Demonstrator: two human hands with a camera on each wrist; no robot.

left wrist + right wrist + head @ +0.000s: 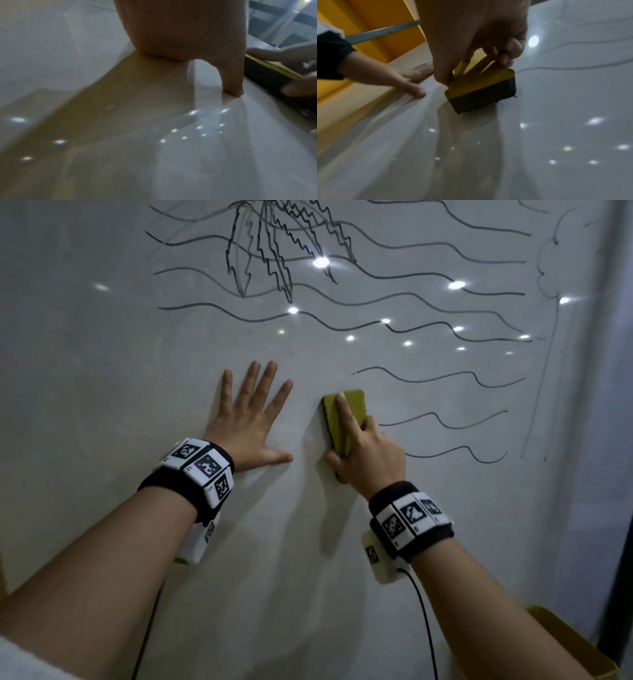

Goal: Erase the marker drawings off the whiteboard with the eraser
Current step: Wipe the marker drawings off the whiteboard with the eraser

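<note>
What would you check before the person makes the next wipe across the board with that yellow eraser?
1. Eraser gripped: ok, the right hand holds it by thumb and fingers.
2. Dark felt face flat on the whiteboard: ok in the right wrist view.
3. Board steadied: ok, the left hand rests on it, fingers spread.
4. Left hand clear of the stroke: ok if wiping right, since the wavy lines lie that way.
5. Drawings left: not ok, many lines and the zigzag sketch above remain.
6. Felt clean enough: cannot tell.
</note>
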